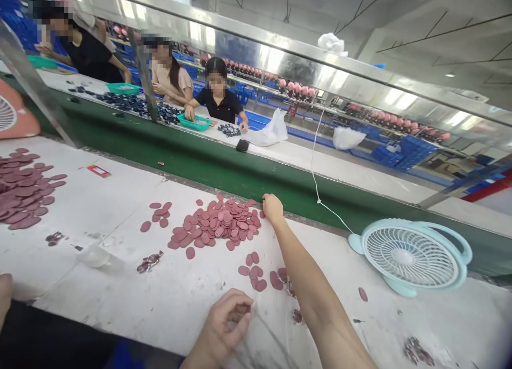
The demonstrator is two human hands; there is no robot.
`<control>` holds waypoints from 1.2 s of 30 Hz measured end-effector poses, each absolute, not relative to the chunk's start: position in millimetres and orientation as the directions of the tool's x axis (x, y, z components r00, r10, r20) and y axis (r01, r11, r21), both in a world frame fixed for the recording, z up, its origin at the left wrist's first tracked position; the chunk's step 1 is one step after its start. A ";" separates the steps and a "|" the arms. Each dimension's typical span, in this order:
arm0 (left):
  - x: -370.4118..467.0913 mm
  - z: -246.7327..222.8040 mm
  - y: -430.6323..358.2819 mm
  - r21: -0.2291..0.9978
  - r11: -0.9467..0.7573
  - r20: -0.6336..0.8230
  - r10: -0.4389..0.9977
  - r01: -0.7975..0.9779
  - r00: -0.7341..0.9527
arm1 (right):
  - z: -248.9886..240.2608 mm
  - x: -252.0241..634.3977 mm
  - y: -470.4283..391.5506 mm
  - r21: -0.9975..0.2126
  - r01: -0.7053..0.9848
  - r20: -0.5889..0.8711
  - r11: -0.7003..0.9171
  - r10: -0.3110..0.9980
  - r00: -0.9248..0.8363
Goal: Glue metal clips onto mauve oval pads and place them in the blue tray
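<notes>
A heap of mauve oval discs (216,225) lies on the white table (100,209) in front of me. My right arm reaches across it, and my right hand (272,207) rests knuckles up at the heap's far right edge, by the table's rim; its fingers are hidden. A few loose discs (256,275) lie beside my forearm. Near the table's front edge my left hand (224,322) is curled, with what looks like mauve discs tucked between thumb and fingers.
A light blue desk fan (416,254) stands at the right, its white cord (316,182) crossing the green conveyor belt (240,171). A second disc pile (24,190) lies far left. Dark scraps (149,262) dot the table. Three people work across the belt with green trays (194,122).
</notes>
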State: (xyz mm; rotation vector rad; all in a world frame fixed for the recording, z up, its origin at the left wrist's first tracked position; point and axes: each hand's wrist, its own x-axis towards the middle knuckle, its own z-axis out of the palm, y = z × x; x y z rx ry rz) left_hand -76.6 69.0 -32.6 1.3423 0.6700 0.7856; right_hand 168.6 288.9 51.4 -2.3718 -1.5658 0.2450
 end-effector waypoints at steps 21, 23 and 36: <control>-82.0 -22.9 69.3 0.764 0.544 -0.326 0.789 -0.346 0.521 | 23.7 141.2 -69.4 -0.743 -0.666 -0.349 0.060 0.814 0.464; -76.7 -16.5 63.5 0.651 0.644 -0.389 0.737 -0.402 0.552 | 11.9 147.7 -87.4 -0.329 -0.908 -0.385 0.260 0.841 0.380; -41.2 2.6 12.8 0.462 0.788 -0.400 0.595 -0.407 0.698 | 38.3 149.6 -75.0 -0.586 -0.807 -0.543 0.076 0.702 0.460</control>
